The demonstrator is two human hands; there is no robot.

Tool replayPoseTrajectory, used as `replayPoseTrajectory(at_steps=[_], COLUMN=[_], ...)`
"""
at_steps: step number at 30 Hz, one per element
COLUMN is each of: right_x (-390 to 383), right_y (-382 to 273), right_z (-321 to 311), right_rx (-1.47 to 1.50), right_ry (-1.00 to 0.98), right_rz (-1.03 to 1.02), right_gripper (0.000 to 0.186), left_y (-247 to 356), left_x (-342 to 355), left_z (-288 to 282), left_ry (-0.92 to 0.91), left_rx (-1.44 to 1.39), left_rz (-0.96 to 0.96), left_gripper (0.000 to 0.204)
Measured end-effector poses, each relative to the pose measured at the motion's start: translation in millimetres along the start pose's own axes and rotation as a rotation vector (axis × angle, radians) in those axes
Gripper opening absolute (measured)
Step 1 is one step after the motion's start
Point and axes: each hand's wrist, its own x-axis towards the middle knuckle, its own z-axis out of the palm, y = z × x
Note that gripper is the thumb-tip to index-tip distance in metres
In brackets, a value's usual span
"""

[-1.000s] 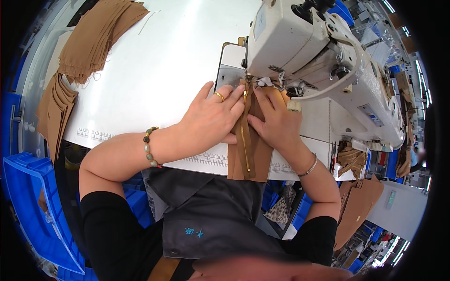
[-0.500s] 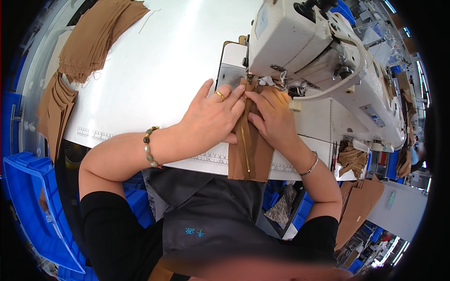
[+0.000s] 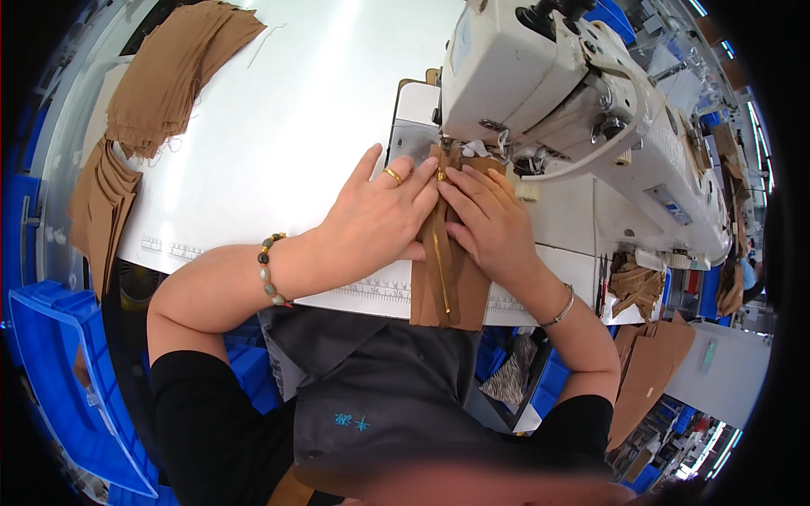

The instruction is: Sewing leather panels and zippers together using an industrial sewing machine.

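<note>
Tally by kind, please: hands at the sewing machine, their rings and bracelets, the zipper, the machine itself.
Left hand and right hand: 2
Gold ring: 1
Beaded bracelet and metal bracelet: 2
Zipper: 1
Sewing machine: 1
Total: 7

Matt cloth panel (image 3: 474, 291), shiny metal-toothed zipper (image 3: 440, 253), smooth glossy tabletop (image 3: 278, 143), glossy-surfaced sewing machine (image 3: 506, 76), smooth plastic crate (image 3: 51, 301).

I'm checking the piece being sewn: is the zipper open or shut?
Shut along its visible length: the zipper shows one line of gold teeth, with no gap. Past the fingertips, I cannot tell.
</note>
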Motion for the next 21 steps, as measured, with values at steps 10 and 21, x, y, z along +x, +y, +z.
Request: replayPoseTrajectory(at_steps=[10,21], right_x=[5,-4], right_y=[-3,-4], right_z=[-3,-5], right_rx=[-0.003,-0.040], right_ry=[-0.025,-0.148], right_rz=[0.014,0.056], right_gripper=[0.067,0.070], left_y=[-3,-2], left_x=[5,5], left_z=[6,7], left_ry=[0.068,0.055], left_rx=[0.005,0.004], left_rz=[-0.008,0.043], left_gripper=[0.090,0.086])
